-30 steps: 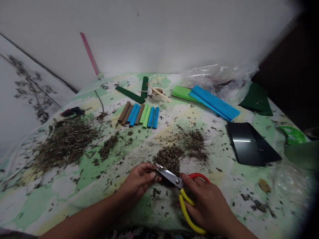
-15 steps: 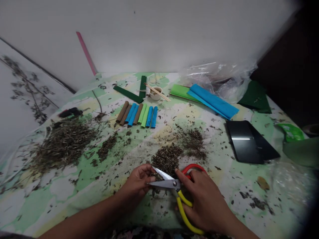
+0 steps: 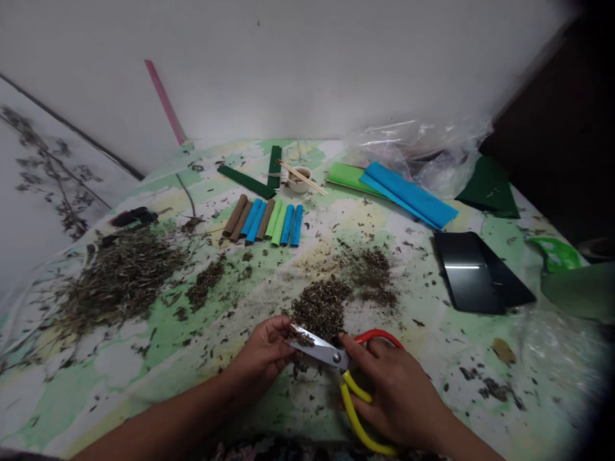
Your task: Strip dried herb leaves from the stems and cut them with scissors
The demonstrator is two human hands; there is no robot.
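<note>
My right hand (image 3: pixel 391 387) grips a pair of scissors (image 3: pixel 337 357) with one red and one yellow handle. Their blades are nearly closed, pointing left, with dark dried bits lying on the upper blade. Beside the blade tips my left hand (image 3: pixel 266 349) pinches a little dried leaf, mostly hidden by the fingers. Just beyond the blades lies a heap of chopped dried leaves (image 3: pixel 321 306), and behind it to the right a finer, looser pile (image 3: pixel 372 275). A large heap of uncut dried stalks and leaves (image 3: pixel 125 275) sits at the left.
Several brown, blue and green rolls (image 3: pixel 264 221) lie in a row behind the heaps. Farther back are a small cup (image 3: pixel 298 181) with sticks across it, folded blue sheets (image 3: pixel 408 195) and clear plastic (image 3: pixel 432 147). A black phone-like slab (image 3: pixel 466 272) lies at right.
The scissor blades have come together from an open position, and bits now lie on the blade. My left hand stays at the blade tips.
</note>
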